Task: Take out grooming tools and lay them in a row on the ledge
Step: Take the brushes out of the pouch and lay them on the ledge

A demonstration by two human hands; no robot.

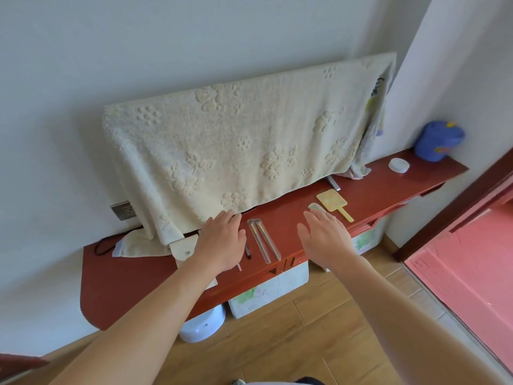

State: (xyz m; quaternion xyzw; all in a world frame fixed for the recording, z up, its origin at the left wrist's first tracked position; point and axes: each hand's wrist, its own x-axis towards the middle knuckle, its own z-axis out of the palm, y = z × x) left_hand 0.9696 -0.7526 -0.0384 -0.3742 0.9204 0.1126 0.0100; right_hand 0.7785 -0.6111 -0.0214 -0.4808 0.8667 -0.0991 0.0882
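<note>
my left hand (222, 240) and right hand (323, 237) both flat, fingers straight, holding nothing, over red ledge (125, 273). clear sticks (263, 240) between them, comb (315, 207) and yellow mirror (331, 200) right; towel (222, 143) overhangs ledge's back.

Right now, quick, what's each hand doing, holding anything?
Left hand: open, fingers straight, holding nothing.
Right hand: open, fingers straight, holding nothing, just short of the comb.
</note>
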